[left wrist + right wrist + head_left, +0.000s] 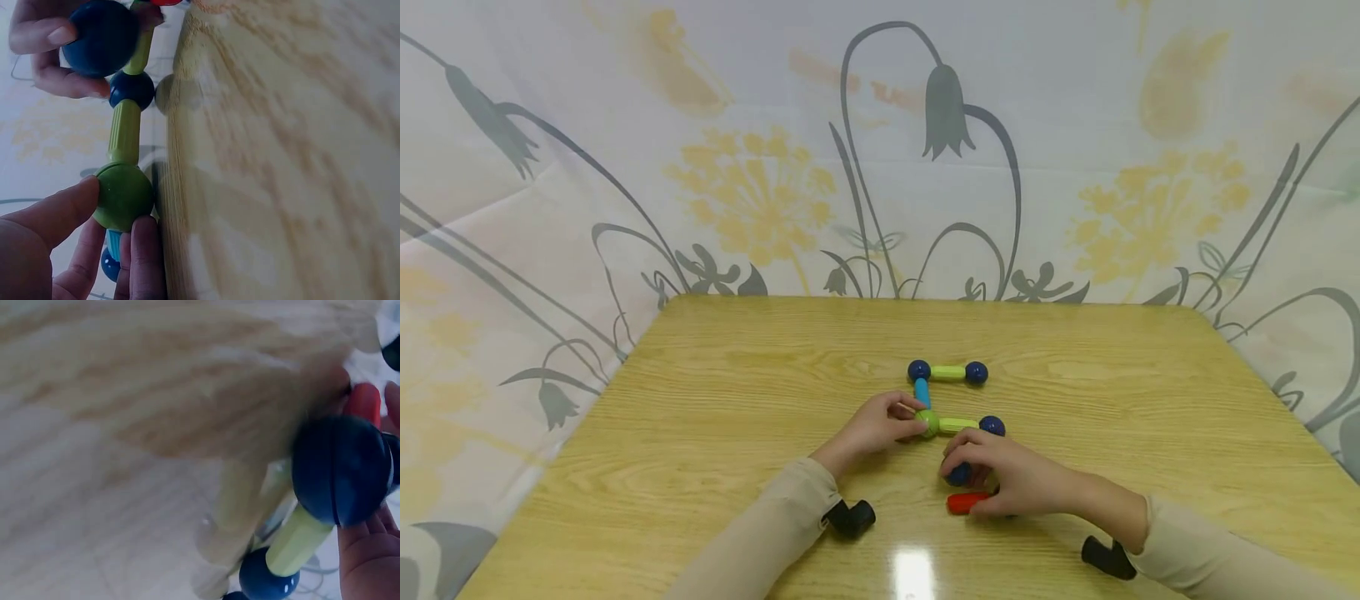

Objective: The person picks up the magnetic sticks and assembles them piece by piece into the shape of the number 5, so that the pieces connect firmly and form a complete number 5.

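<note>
In the head view my left hand (880, 425) pinches the green ball (928, 423) between thumb and fingers. A light-blue stick (922, 393) runs from that ball to a dark blue ball (919, 371), and a yellow-green stick (958, 425) to another blue ball (992, 426). My right hand (1011, 475) holds a dark blue ball (957, 473) in its fingers, large in the right wrist view (340, 469). By its thumb lies a red stick (967, 502); whether stick and held ball are joined I cannot tell.
At the far end of the pieces, a yellow-green stick (948, 372) links to a blue ball (976, 372). Black wrist mounts (852, 518) sit on both sleeves. A flower-printed cloth (880, 167) hangs behind the wooden table (737, 350).
</note>
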Demonstrator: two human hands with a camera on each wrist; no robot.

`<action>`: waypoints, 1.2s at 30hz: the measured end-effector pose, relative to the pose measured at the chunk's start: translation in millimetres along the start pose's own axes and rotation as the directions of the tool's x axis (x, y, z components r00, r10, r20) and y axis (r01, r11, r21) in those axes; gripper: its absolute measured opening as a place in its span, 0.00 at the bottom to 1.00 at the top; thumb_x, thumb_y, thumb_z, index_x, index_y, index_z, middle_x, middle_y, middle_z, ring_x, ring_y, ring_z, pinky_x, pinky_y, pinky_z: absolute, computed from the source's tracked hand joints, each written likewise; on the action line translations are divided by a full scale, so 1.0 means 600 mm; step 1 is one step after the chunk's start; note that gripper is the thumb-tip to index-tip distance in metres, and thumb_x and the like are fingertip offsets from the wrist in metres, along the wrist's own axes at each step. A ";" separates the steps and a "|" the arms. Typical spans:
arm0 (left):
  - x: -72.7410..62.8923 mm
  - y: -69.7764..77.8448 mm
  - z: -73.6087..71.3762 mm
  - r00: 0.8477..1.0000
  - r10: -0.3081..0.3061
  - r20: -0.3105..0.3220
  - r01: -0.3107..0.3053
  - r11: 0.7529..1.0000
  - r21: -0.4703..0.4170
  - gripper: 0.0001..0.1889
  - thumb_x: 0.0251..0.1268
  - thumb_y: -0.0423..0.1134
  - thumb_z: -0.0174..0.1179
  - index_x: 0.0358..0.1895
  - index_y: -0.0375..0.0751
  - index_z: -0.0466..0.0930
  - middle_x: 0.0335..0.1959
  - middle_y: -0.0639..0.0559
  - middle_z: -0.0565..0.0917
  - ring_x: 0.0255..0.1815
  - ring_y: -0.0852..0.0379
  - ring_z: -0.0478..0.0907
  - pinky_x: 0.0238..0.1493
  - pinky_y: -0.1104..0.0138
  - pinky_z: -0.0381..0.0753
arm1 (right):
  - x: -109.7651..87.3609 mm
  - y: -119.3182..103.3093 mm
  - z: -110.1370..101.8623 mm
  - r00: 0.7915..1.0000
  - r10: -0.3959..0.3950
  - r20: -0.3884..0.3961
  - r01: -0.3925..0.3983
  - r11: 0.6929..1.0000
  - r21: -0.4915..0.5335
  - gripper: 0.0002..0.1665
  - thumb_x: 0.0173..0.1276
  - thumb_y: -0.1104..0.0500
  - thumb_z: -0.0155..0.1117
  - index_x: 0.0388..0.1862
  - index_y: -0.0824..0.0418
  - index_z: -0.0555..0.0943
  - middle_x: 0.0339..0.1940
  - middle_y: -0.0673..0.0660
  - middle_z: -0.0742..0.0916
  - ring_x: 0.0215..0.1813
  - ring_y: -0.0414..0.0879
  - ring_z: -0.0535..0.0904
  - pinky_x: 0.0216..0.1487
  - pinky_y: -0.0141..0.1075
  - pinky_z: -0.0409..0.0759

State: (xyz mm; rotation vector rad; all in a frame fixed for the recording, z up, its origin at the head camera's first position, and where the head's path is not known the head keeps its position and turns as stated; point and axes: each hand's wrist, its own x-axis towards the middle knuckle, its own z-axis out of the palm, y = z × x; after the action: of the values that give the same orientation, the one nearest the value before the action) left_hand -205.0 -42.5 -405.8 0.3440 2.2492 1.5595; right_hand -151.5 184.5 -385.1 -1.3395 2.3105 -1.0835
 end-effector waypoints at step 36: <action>-0.039 0.005 -0.049 0.988 0.051 -0.147 -0.027 0.987 0.157 0.25 0.63 0.47 0.61 0.61 0.42 0.71 0.53 0.45 0.76 0.53 0.46 0.73 0.50 0.55 0.75 | -0.035 -0.003 -0.030 0.957 0.080 -0.279 -0.160 0.947 -0.279 0.28 0.57 0.57 0.71 0.57 0.56 0.75 0.56 0.55 0.77 0.58 0.52 0.70 0.53 0.52 0.72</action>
State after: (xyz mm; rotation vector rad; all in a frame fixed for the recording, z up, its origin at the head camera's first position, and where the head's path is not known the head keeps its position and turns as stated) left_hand -197.1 -75.5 -389.9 0.3243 2.5022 1.4788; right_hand -148.7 210.0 -374.0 -1.1873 2.8084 -0.9515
